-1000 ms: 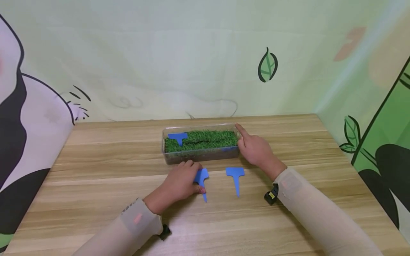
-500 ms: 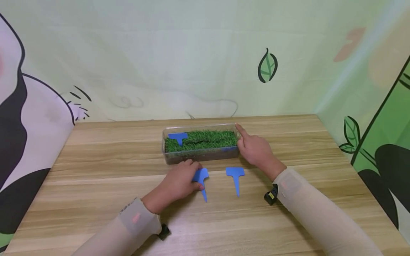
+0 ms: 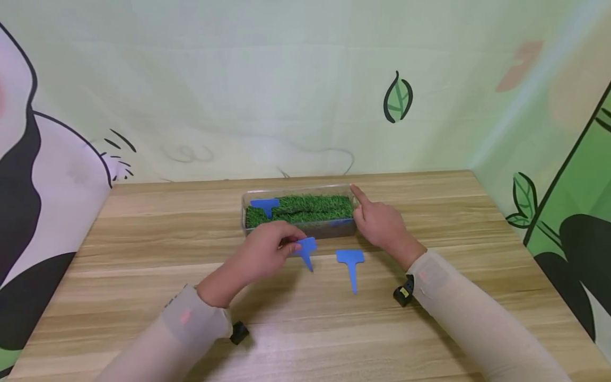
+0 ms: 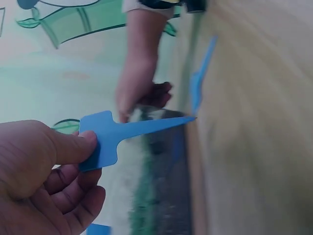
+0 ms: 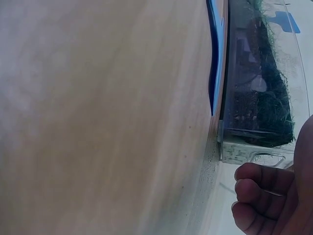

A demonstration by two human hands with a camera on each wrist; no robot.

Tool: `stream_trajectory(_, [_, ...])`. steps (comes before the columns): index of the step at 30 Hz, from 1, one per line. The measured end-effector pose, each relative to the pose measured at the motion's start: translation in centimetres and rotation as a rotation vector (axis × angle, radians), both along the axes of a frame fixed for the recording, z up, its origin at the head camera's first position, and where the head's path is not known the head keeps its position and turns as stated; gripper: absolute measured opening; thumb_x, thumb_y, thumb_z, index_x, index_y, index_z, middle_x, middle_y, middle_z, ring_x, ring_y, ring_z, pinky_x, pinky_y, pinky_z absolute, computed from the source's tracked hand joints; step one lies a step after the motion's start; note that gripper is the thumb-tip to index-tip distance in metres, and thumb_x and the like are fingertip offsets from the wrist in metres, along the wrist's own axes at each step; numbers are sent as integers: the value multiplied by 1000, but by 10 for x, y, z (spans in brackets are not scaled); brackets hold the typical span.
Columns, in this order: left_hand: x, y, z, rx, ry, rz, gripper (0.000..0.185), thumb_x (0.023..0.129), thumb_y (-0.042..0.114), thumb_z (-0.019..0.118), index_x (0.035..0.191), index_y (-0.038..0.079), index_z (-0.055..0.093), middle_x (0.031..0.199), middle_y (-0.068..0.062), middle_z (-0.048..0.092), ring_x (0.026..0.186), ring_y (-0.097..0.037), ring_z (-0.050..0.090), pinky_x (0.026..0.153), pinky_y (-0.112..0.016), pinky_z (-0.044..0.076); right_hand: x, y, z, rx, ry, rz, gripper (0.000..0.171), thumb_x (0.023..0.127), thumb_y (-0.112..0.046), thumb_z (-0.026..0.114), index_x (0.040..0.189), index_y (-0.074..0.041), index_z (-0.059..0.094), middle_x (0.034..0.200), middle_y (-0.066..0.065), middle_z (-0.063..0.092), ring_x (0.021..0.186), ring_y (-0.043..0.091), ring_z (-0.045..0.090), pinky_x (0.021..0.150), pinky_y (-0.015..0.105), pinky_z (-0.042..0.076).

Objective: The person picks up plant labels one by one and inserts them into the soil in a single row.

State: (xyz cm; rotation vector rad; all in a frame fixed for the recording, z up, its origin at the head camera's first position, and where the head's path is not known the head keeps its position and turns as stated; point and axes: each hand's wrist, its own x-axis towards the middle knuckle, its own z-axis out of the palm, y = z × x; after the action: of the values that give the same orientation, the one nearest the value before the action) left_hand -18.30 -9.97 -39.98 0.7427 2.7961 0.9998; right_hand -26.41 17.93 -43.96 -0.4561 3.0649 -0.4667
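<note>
Our left hand pinches a tag, its spike beyond the fingers, likely for clearance, while our unclenched right hand touches the tub, perhaps steadying it.

From here I see matt blue T-shaped plastic tags, a glossy clear oblong plastic box — rough green turf, wood-grain tabletop.

Looks like staged booth-type place: wood-grain bench w/ cartoon-print backdrop behind & at sides, incl. b/w fig. & green leaf.
</note>
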Motion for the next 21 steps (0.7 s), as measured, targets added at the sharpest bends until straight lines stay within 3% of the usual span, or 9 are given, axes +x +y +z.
stream_trajectory(9, [-14,-5,30,17,146,-2,19,97,7,66,113,9,76,100,-4,70,82,-14,61,71,-29,52,1,0,3,-9,-12,7,59,104,-27,28,162,-20,20,48,-3,40,42,12,28,36,26,24])
stream_trajectory(16, [-22,-3,42,-3,186,21,21,98,6,63,115,8,75,100,-4,70,81,-16,63,71,-31,54,0,0,1,0,-10,-1,59,104,-28,27,162,-21,20,48,-3,39,42,12,27,36,26,23])
stream_trajectory(21, [-29,1,47,-65,249,67,19,97,12,66,113,12,76,105,-3,73,92,-19,69,77,-37,56,-1,1,-1,11,6,-3,59,103,-29,26,162,-21,20,49,-3,39,42,12,27,36,27,23])
